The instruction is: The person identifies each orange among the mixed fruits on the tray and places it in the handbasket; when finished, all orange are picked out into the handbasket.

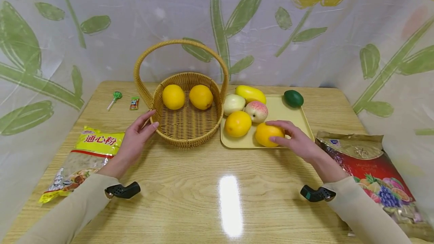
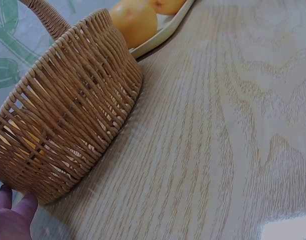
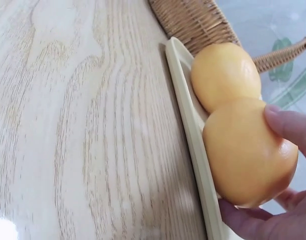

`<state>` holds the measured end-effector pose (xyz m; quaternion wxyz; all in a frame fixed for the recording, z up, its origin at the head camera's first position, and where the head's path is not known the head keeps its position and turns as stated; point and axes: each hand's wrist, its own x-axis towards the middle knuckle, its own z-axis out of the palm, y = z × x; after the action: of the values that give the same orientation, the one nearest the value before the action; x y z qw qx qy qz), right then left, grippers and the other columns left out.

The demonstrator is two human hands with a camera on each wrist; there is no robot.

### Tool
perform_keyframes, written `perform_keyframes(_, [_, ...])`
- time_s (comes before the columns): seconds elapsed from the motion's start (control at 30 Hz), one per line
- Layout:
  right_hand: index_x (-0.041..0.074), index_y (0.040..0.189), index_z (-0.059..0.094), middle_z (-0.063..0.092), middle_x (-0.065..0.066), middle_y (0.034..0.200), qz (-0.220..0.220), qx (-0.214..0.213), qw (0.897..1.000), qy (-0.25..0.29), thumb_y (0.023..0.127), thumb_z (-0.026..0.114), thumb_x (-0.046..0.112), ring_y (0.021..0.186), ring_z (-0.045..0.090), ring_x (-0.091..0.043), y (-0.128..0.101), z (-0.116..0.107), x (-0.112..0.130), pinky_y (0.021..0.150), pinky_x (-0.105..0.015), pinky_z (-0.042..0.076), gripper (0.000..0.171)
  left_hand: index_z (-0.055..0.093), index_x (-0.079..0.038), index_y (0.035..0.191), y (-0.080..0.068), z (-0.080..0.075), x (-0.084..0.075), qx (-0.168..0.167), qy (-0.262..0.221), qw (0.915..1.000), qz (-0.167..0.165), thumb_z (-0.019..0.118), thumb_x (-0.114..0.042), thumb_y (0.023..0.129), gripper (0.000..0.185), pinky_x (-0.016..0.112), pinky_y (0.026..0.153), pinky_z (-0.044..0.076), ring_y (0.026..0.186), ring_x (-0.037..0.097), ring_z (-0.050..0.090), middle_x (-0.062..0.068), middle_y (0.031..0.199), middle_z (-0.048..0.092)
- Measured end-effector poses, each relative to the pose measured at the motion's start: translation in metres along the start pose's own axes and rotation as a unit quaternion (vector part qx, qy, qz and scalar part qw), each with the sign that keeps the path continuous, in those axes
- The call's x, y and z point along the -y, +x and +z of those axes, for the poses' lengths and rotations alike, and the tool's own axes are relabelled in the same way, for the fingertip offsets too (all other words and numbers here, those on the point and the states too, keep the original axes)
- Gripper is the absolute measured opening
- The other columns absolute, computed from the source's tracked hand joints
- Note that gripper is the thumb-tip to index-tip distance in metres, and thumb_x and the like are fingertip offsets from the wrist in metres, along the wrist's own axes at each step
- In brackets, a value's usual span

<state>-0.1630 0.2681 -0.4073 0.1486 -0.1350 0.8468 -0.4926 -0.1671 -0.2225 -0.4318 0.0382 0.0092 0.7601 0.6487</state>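
My right hand (image 1: 295, 138) grips an orange (image 1: 266, 135) at the front of the pale yellow tray (image 1: 285, 114), thumb and fingers round its sides. In the right wrist view this orange (image 3: 248, 152) overlaps a second orange (image 3: 225, 75) on the tray. My left hand (image 1: 135, 136) touches the left side of the wicker basket (image 1: 190, 138), fingers extended by the base of its tall handle. The left wrist view has its fingertips against the basket's woven outer wall (image 2: 68, 110). Two oranges (image 1: 173, 97) sit inside the basket at the back.
Also on the tray are a peach (image 1: 256, 111), a pale oval fruit (image 1: 234, 104), a long yellow fruit (image 1: 251, 94) and a dark green fruit (image 1: 293, 98). A pasta bag (image 1: 84, 157), lollipop (image 1: 116, 95) and small candy (image 1: 134, 103) lie left; a candy bag (image 1: 373, 176) lies right.
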Motion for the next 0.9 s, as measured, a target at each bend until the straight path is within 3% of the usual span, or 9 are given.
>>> perform_keyframes(0.3, [0.017, 0.145, 0.047, 0.042, -0.008, 0.147, 0.057, -0.017, 0.998, -0.003, 0.094, 0.065, 0.040, 0.111, 0.051, -0.036, 0.001, -0.007, 0.002, 0.089, -0.039, 0.050, 0.058, 0.034, -0.014, 0.153, 0.000, 0.001, 0.000, 0.000, -0.011, 0.9999, 0.001, 0.059, -0.034, 0.099, 0.063, 0.023, 0.109, 0.036, 0.147, 0.028, 0.016, 0.005, 0.163, 0.015])
perform_keyframes(0.5, [0.017, 0.146, 0.043, 0.040, -0.010, 0.147, 0.046, 0.008, 0.999, -0.023, 0.096, 0.062, 0.040, 0.119, 0.045, -0.035, 0.003, -0.012, 0.002, 0.099, -0.045, 0.043, 0.058, 0.034, -0.016, 0.153, 0.000, 0.002, -0.001, 0.002, -0.007, 1.0000, 0.000, 0.058, -0.034, 0.099, 0.062, 0.025, 0.110, 0.035, 0.147, 0.028, 0.015, 0.004, 0.163, 0.014])
perform_keyframes(0.8, [0.021, 0.150, 0.041, 0.035, -0.010, 0.154, 0.017, 0.034, 0.999, -0.032, 0.100, 0.056, 0.036, 0.137, 0.029, -0.035, 0.001, -0.012, 0.002, 0.115, -0.063, 0.018, 0.055, 0.034, -0.016, 0.153, 0.000, 0.000, -0.002, 0.000, 0.000, 1.0000, 0.000, 0.059, -0.036, 0.098, 0.063, 0.024, 0.109, 0.035, 0.147, 0.027, 0.016, 0.004, 0.163, 0.016])
perform_keyframes(0.9, [0.020, 0.150, 0.040, 0.035, -0.011, 0.153, 0.009, 0.041, 0.998, -0.039, 0.100, 0.056, 0.033, 0.135, 0.030, -0.035, 0.000, -0.011, 0.003, 0.114, -0.063, 0.019, 0.054, 0.035, -0.017, 0.153, 0.000, 0.000, 0.000, -0.001, 0.002, 1.0000, -0.002, 0.058, -0.037, 0.099, 0.062, 0.023, 0.109, 0.035, 0.147, 0.027, 0.017, 0.003, 0.163, 0.016])
